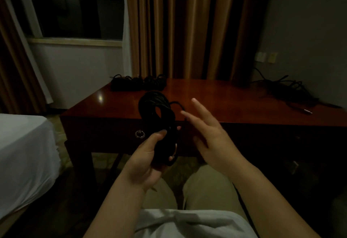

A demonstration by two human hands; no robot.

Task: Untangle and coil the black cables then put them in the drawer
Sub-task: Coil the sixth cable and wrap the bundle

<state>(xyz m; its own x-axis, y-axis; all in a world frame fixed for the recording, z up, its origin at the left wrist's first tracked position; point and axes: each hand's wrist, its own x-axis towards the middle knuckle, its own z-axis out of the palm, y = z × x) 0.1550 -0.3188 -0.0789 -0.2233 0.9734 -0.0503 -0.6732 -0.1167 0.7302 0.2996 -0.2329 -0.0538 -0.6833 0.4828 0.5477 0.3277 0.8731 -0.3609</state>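
Now, the left hand (150, 155) grips a coiled black cable (159, 123), thumb and fingers wrapped round the lower part of the loops, held up in front of the desk (225, 102). The right hand (210, 134) hovers just beside the coil with fingers spread and straight, holding nothing, and a loose tail of cable arcs toward it. So this coil looks nearly wound. Two finished-looking bundles (139, 83) sit at the desk's far left edge, while a tangled cable (289, 91) sprawls at the far right, untouched. The drawer, with its ring pull (139, 134), appears closed, so stowing is all ahead.
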